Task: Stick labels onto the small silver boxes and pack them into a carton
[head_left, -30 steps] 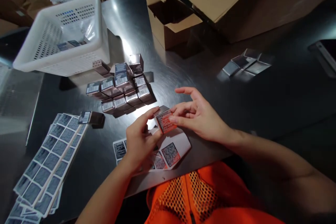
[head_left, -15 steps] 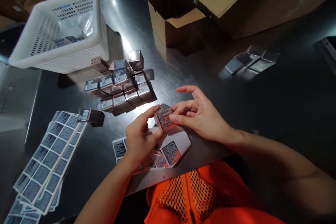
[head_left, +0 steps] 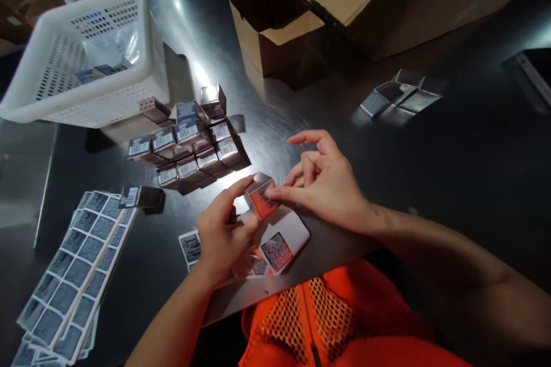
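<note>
My left hand [head_left: 224, 232] grips a small shiny silver box [head_left: 263, 200] between thumb and fingers, above the front edge of the metal table. The box's near face glints orange. My right hand [head_left: 329, 186] is on the right of the box, its thumb tip against that face. Its index finger stretches out, the other fingers are half bent and apart, and it holds nothing of its own. Below the hands lies a white label sheet [head_left: 297, 232] with dark square stickers, partly covered by my left hand.
Several silver boxes [head_left: 189, 140] with barcodes stand grouped beyond my left hand. One more box [head_left: 144, 198] touches label sheets [head_left: 73, 275] at the left. A white basket [head_left: 150, 71], an open carton [head_left: 253, 49] and silver boxes [head_left: 400, 94] lie farther back.
The box in my left hand has turned, and its patterned front face now looks mostly orange. My right fingers have drawn back from its side, with the thumb still touching. The view has shifted slightly.
</note>
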`<state>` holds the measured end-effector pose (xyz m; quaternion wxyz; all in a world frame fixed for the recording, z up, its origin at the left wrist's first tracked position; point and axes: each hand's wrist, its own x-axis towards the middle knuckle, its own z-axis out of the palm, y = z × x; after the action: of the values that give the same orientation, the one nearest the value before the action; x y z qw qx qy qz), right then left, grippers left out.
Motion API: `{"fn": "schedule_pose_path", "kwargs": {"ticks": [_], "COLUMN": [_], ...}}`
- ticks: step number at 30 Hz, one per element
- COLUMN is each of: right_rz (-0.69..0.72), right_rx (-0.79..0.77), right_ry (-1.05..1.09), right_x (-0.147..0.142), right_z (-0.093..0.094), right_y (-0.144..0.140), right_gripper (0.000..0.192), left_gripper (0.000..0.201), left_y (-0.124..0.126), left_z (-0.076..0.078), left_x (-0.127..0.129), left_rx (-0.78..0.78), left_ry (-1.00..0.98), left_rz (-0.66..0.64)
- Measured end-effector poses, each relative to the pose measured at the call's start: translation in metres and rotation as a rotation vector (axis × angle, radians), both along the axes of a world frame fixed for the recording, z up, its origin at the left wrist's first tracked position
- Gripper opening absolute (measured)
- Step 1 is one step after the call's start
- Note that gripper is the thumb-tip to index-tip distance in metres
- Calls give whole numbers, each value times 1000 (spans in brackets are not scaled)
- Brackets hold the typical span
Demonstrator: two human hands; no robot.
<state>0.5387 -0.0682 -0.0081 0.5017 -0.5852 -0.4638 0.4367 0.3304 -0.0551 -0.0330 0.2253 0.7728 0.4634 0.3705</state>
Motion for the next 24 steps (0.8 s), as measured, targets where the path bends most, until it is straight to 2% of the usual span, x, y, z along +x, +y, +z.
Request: {"fn": "schedule_pose_path", "kwargs": {"ticks": [2, 3, 7, 10, 13, 17, 21, 23, 24], "right_rz": [6, 67, 495, 644, 657, 632, 557, 534, 525], "right_rx": [27, 23, 46, 254, 346, 151, -62, -61, -1], "right_ry": [-60, -53, 11, -173, -288, -255, -141, -157, -205], "right_x": [10, 14, 14, 2, -8, -13, -14, -15, -15], "right_z": [-4, -6, -12, -15, -19, -18, -11, -12, -13], "right_y": [9, 13, 16, 8, 0, -4, -7, -9, -10], "right_gripper": [61, 57, 53, 54, 53, 34, 32, 21, 14], "left_gripper": [48, 50, 59, 60, 60, 59, 59, 59, 59], "left_y": [0, 1, 4, 6, 8, 9, 12, 14, 15], "left_z": [4, 5, 6, 4, 4, 3, 1, 0, 0], "left_x": [-1, -2, -8, -10, -9, -10, -11, -12, -12], "left_rx": [-11, -14, -16, 2, 30, 70, 80, 70, 57], "left_ry": [-49, -80, -183, -219, -236, -207, -161, -141, -134], "left_rz": [69, 100, 199, 230, 260, 296, 318, 338, 349]}}
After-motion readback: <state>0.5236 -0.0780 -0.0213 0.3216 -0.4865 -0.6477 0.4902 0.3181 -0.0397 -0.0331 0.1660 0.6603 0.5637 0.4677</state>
